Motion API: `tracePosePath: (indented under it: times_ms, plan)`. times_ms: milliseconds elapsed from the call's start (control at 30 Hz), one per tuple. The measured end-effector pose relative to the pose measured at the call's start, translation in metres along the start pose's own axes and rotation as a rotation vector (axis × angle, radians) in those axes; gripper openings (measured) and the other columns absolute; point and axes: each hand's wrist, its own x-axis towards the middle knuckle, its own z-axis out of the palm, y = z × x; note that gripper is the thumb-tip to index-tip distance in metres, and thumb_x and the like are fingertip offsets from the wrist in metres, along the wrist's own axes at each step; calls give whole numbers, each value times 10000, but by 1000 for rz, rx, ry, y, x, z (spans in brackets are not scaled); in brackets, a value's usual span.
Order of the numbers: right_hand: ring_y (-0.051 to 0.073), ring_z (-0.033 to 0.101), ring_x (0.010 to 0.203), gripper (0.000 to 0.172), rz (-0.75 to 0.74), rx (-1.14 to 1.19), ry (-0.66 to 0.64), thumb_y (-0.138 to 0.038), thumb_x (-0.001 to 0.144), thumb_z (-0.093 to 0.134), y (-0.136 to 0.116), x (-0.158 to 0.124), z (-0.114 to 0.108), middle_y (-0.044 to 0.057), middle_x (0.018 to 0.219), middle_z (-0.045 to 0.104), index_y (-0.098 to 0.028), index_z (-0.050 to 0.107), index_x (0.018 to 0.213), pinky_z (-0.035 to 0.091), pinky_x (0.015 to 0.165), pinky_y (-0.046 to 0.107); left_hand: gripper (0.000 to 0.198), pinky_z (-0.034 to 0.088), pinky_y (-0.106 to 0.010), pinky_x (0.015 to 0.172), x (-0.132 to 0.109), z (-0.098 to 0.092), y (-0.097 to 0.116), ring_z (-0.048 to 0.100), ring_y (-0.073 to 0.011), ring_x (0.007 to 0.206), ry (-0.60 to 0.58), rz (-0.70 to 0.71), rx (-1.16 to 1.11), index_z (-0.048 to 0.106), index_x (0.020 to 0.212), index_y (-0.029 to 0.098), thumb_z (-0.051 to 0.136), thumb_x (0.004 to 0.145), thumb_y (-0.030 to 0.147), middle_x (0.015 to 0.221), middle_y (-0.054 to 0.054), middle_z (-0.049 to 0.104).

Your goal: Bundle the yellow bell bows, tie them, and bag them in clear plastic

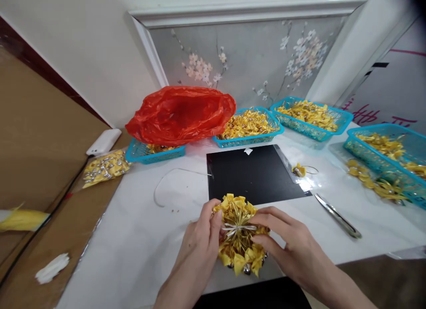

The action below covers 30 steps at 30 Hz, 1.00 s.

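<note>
Between my two hands is a round bundle of yellow ribbon bows (pixel 239 259) with silvery bells and gold cords, near the table's front edge. A white tie (pixel 240 228) crosses the gathered gold cords at its centre. My left hand (pixel 203 231) grips the bundle's left side, thumb and fingers closed on the bows. On the right side, my right hand (pixel 286 238) holds it, fingers over the bows and gold cords. Just beyond the bundle lies a black mat (pixel 248 178). A craft knife (pixel 337 216) rests on the table to the right of my right hand.
Blue baskets (pixel 248 142) of yellow bows line the back and right. A red plastic bag (pixel 179 116) covers part of the left basket (pixel 156 156). One loose bow (pixel 298 170) lies beside the mat, a thin white strip (pixel 159 185) to its left. A bag of bows (pixel 106 167) sits far left.
</note>
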Motion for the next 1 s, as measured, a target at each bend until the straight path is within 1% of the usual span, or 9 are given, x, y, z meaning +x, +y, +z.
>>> tracePosePath:
  times_ms: [67, 200, 367, 500, 633, 733, 833, 900, 1000]
  plan:
    - [197, 608, 905, 196, -34, -53, 14, -127, 913, 511, -5, 3, -1, 70, 1023, 623, -227, 617, 1044, 535, 784, 341, 299, 481, -280, 617, -5, -2, -3, 660, -174, 645, -6, -2, -33, 501, 1163, 279, 321, 957, 401, 702, 28, 707]
    - [207, 599, 830, 221, -97, -126, -17, -101, 927, 444, -8, 9, 8, 75, 950, 634, -212, 621, 999, 525, 746, 388, 277, 521, -302, 672, -11, 0, -14, 669, -172, 730, -51, 81, -31, 472, 1190, 274, 383, 927, 279, 832, 9, 722]
    - [220, 602, 823, 260, -23, -133, -50, -104, 929, 384, -3, 9, 14, 96, 959, 628, -196, 606, 1026, 535, 709, 391, 337, 529, -332, 811, -11, 1, -18, 656, -177, 900, -1, 168, 35, 568, 1082, 263, 497, 802, 89, 1007, -9, 693]
    - [213, 588, 849, 237, 55, -91, -57, -134, 952, 385, -6, 5, 11, 76, 968, 614, -221, 602, 986, 520, 751, 388, 201, 506, -326, 838, -6, 2, -14, 621, -181, 964, 31, 293, 62, 642, 913, 238, 504, 843, 109, 1015, -27, 639]
    - [220, 572, 831, 198, 2, -130, -47, -121, 930, 440, -7, 6, 15, 75, 956, 624, -210, 608, 987, 493, 748, 387, 198, 487, -299, 815, -1, 6, -10, 619, -160, 901, 27, 377, 9, 640, 824, 217, 474, 888, 130, 954, -24, 638]
    - [215, 562, 800, 176, -25, -162, -36, -103, 888, 488, -2, 11, 22, 62, 895, 632, -202, 632, 908, 461, 737, 372, 198, 480, -279, 762, 2, 9, -4, 616, -143, 800, -9, 348, -33, 621, 808, 219, 464, 904, 147, 846, 3, 660]
    - [198, 548, 772, 182, -10, -154, -75, -100, 866, 497, 3, 18, 25, 35, 817, 619, -206, 633, 808, 414, 710, 348, 181, 483, -256, 669, 4, 10, 1, 603, -127, 672, 12, 287, -57, 610, 806, 220, 468, 914, 193, 752, 25, 660]
    - [188, 541, 771, 195, 6, -144, -120, -96, 869, 487, 5, 22, 23, 22, 813, 610, -204, 614, 768, 378, 692, 335, 144, 493, -242, 616, 5, 8, 1, 606, -122, 629, 20, 251, -84, 607, 869, 225, 473, 919, 242, 747, 30, 667]
    - [167, 540, 779, 209, 41, -104, -194, -84, 886, 476, 5, 27, 20, 6, 839, 595, -203, 586, 755, 341, 691, 322, 202, 520, -241, 614, 2, 0, -4, 640, -127, 655, 19, 173, -151, 595, 1003, 238, 416, 943, 312, 791, 23, 691]
